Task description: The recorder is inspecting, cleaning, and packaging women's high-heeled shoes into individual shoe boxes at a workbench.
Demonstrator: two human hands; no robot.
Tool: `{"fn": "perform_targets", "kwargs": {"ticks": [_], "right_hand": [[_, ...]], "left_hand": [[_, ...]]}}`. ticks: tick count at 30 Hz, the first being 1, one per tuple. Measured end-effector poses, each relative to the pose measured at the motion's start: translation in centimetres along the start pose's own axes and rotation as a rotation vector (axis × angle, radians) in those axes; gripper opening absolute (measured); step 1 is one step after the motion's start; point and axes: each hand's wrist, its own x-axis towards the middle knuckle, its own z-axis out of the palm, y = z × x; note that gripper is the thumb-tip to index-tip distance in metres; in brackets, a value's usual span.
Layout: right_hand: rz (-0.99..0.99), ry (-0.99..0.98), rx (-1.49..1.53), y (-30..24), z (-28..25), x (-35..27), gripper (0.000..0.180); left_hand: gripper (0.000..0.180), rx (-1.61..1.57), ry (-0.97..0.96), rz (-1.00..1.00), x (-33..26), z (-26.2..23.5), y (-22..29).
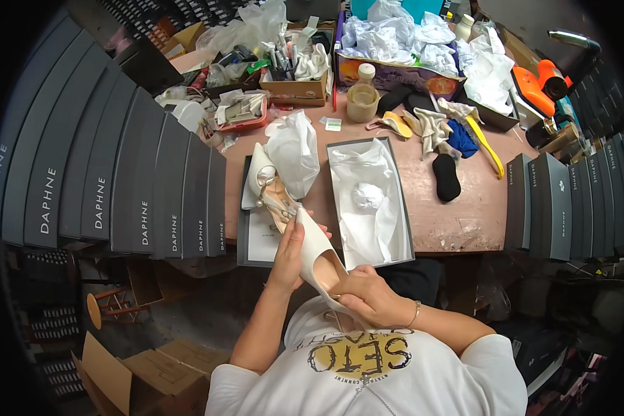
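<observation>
A: In the head view, what are the hands doing?
B: The left hand [289, 253] pinches the pointed end of the shoe [317, 251], thumb along its side. The right hand [373, 295] is curled round the heel end, so the shoe slants between them, above the person's lap and the table's near edge.
A: Which step is that?
B: I'd call it handling or checking one shoe. The next move seems to call for a light, steady grip at both ends, so nothing scuffs.
A: What's it made of?
B: It looks like smooth, cream leather or similar, with a tan lining and a long, tapering toe.
A: And around the hands?
B: Beyond the left hand, the other shoe [260, 163], its strap beaded, lies over a shallow tray [249, 262] beside crinkled white wrapping [295, 152]. Beyond the right, a stiff grey box [408, 239] holds creased tissue [364, 239] and a crumpled paper ball [368, 196]. Both rest on the worn, pinkish table [457, 225].
</observation>
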Motion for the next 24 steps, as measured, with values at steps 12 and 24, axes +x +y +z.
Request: {"fn": "perform_targets", "kwargs": {"ticks": [12, 24], "right_hand": [[0.214, 0.294, -0.77, 13.7, -5.0, 7.0, 0.053], [0.096, 0.232, -0.303, 1.7, -1.9, 2.1, 0.036]], "left_hand": [[0.064, -0.122, 0.098, -0.11, -5.1, 3.6, -4.7], [0.077, -0.329, -0.035, -0.205, -5.3, 3.3, -3.9]]}}
